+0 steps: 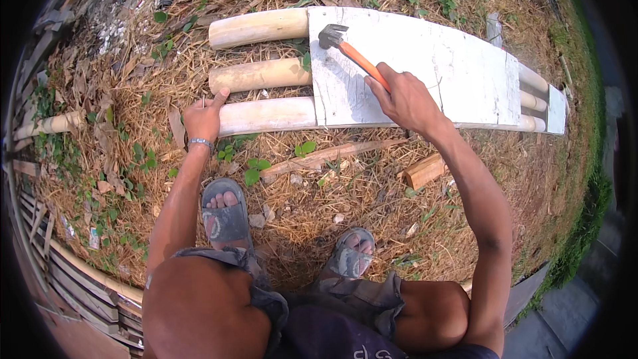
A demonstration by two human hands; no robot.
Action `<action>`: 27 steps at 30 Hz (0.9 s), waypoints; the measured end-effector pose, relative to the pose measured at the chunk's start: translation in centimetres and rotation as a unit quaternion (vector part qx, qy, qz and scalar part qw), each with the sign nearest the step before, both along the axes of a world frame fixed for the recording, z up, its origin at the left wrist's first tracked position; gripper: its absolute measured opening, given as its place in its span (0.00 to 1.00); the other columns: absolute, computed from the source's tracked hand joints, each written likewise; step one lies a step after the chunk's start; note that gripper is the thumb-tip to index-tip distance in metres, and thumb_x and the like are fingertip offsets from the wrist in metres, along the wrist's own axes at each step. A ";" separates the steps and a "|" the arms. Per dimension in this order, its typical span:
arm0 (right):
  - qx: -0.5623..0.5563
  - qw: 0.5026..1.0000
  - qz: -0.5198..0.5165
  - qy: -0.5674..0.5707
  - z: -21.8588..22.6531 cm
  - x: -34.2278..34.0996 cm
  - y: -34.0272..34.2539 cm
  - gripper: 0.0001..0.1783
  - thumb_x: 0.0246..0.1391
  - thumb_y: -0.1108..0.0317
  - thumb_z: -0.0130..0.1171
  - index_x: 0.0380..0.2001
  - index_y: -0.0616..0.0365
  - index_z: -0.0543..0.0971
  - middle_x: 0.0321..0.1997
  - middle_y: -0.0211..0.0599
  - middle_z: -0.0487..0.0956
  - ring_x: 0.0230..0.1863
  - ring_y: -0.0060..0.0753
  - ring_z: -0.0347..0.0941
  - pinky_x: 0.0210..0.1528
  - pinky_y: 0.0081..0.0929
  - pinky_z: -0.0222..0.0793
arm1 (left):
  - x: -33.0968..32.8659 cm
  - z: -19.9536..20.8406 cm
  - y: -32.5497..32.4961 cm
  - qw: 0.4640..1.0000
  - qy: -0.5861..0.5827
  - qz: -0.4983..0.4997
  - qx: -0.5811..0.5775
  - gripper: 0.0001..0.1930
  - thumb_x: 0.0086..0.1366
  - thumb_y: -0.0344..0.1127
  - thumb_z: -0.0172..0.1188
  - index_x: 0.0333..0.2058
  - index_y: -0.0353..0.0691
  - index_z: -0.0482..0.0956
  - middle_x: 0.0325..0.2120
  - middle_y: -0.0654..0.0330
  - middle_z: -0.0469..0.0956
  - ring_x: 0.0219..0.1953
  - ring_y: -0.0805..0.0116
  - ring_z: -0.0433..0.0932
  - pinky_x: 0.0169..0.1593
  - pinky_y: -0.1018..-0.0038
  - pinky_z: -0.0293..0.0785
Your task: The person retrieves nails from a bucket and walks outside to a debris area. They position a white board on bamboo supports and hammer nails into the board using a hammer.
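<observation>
My right hand [409, 98] is closed round the orange handle of a claw hammer [362, 61]. The hammer's dark head is over the left part of a white-painted board [419, 60], near its upper edge. This board lies across three pale bamboo poles, whose left ends stick out from under it. At the nearest bamboo pole [269, 116], my left hand [203, 119] is closed about the left end, thumb pointing up and away; its other fingers are partly hidden. A small thin light thing shows by those fingers, too small to name. The far pole [259, 28] and middle pole [259, 75] lie alongside.
Dry straw and small green plants cover the ground. A split bamboo strip [332, 157] and a short wood piece [425, 171] lie before the board. A second, smaller white board [557, 110] crosses the poles' right end. Stacked slats [83, 299] stand at lower left.
</observation>
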State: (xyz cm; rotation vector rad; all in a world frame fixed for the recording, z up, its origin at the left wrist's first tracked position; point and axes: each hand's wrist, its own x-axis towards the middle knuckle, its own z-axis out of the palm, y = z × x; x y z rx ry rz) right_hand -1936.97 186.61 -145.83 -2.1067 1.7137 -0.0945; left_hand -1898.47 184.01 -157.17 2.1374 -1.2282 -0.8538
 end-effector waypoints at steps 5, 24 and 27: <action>-0.025 0.997 -0.060 -0.038 -2.4 0.1 1.2 0.17 0.63 0.55 0.52 0.35 0.59 0.68 0.15 0.51 0.73 0.21 0.60 0.72 0.26 0.50 0.67 | 0.0 0.1 0.3 0.999 -0.023 -0.004 -0.034 0.25 0.50 0.55 0.74 0.18 0.35 0.82 0.13 0.61 0.77 0.18 0.73 0.72 0.29 0.72 0.70; -0.006 0.986 -0.159 -0.042 -3.5 0.1 0.6 0.22 0.58 0.50 0.59 0.43 0.56 0.70 0.17 0.45 0.78 0.22 0.54 0.77 0.27 0.46 0.72 | -13.3 6.8 -4.7 0.860 -0.040 -0.468 -0.202 0.13 0.60 0.40 0.65 0.42 0.43 0.85 0.31 0.47 0.83 0.24 0.57 0.80 0.32 0.68 0.76; -0.001 0.986 -0.163 -0.032 -3.6 -0.2 0.7 0.22 0.57 0.49 0.60 0.43 0.55 0.71 0.18 0.45 0.79 0.23 0.54 0.78 0.27 0.46 0.72 | -14.9 6.4 -4.7 0.853 -0.048 -0.493 -0.165 0.13 0.61 0.41 0.64 0.43 0.43 0.85 0.34 0.47 0.83 0.29 0.54 0.83 0.35 0.67 0.77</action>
